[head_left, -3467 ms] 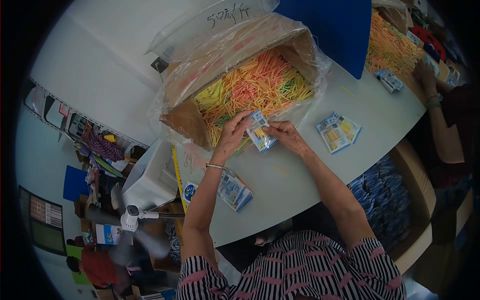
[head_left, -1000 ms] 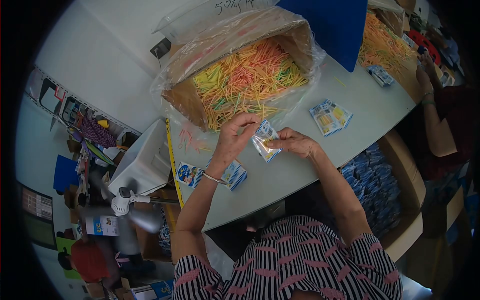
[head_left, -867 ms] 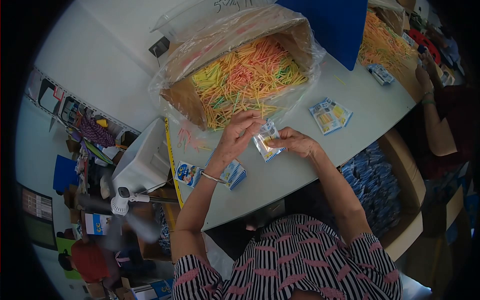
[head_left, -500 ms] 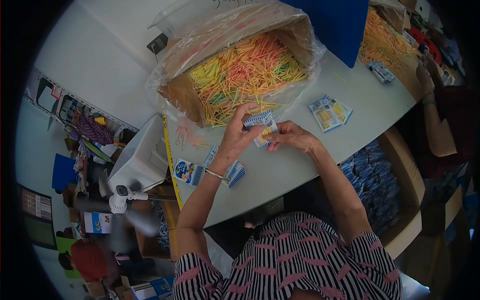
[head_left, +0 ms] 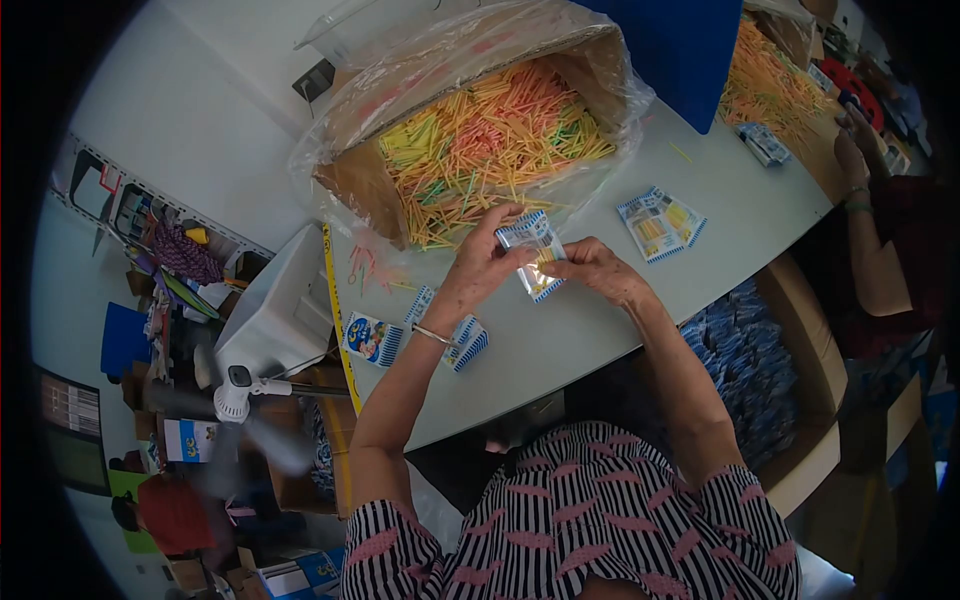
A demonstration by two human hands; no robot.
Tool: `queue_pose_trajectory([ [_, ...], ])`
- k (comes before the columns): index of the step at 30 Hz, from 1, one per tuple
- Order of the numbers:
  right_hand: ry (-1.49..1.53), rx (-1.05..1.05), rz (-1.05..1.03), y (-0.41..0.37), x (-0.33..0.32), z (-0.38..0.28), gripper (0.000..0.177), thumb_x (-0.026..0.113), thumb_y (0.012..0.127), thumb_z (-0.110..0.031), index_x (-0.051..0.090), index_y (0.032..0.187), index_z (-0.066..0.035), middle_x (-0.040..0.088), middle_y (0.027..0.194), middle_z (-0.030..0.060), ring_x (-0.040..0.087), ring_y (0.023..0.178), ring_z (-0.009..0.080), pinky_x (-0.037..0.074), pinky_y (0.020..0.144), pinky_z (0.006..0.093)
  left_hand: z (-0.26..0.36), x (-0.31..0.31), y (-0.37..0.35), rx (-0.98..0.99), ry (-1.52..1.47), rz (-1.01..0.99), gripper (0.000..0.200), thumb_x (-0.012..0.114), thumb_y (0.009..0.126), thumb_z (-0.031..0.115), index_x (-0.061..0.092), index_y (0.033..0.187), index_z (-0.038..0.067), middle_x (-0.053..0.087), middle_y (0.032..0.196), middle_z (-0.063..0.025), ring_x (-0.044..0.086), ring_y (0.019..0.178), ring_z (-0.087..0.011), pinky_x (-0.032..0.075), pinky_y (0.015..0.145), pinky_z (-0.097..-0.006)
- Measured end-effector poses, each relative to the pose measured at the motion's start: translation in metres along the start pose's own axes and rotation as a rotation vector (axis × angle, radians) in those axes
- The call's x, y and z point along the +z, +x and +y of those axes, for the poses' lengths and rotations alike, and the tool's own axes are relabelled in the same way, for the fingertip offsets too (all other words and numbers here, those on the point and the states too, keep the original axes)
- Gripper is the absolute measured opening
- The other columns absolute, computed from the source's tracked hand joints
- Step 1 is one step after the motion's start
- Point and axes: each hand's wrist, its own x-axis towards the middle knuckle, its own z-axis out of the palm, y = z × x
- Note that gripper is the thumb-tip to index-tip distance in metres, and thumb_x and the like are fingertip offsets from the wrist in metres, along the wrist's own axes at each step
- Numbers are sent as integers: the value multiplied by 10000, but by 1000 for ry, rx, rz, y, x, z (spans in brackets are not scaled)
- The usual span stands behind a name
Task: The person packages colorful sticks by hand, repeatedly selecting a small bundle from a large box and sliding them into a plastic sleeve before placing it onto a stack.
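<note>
Tabletop (head_left: pixel 540 350) runs smooth and pale between the forearms, from the cardboard carton (head_left: pixel 362 195) to a near edge slanting up rightward; a yellow strip (head_left: pixel 336 310) lines its left side. Between the two hands, near the carton's opening, sits a tilted blue-and-white packet (head_left: pixel 534 258): the left hand (head_left: pixel 485 262) pinches its left side, the right hand (head_left: pixel 602 274) grips its right side, lower down. Its film is glossy, its ends striped. Crinkled clear plastic wraps the carton, which holds slim pink, yellow, orange and green sticks (head_left: pixel 500 140). Flat packets (head_left: pixel 660 226) lie fanned to the right.
</note>
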Motion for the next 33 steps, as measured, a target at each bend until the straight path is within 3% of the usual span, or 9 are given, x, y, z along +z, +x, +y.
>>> queue_pose_trajectory([
  [5,35,-6,40,-6,5,-6,215,655,826,-140,654,972,17,654,771,22,566,613,44,453,537,191,-12,0,1,32,105,-23,491,625,794,10,390,1225,-2,544,1062,-103,562,927,-140,491,783,-269],
  [8,61,-21,69,-6,6,-7,230,667,814,-132,653,988,18,657,785,27,572,634,46,464,557,196,-14,2,0,1,-82,-33,504,627,789,6,369,1222,-6,545,1047,-98,564,918,-137,493,772,-271],
  [19,137,-36,88,-8,1,1,277,681,801,-105,636,1044,19,658,816,29,573,645,52,470,567,201,-28,24,-4,70,-98,159,559,621,767,3,311,1233,0,550,989,-101,579,813,-127,503,666,-251],
  [26,97,-29,92,-14,-4,0,283,669,811,-110,627,1060,16,653,832,24,574,649,50,473,578,195,-34,34,-2,50,-56,192,544,595,774,-7,303,1233,4,532,1004,-106,561,869,-137,498,710,-261],
  [31,53,-37,175,-21,-14,-1,281,664,814,-115,625,1060,14,652,843,26,575,670,54,473,591,202,-7,30,-7,-49,-345,-3,506,585,798,-25,311,1223,4,583,1003,-99,556,934,-131,472,787,-254],
  [33,-34,-67,185,-22,-16,-2,274,666,812,-112,628,1052,13,654,853,29,576,686,57,470,609,206,-9,29,-5,-83,-327,-10,501,586,802,-28,314,1221,1,588,1019,-105,558,938,-131,466,799,-253],
])
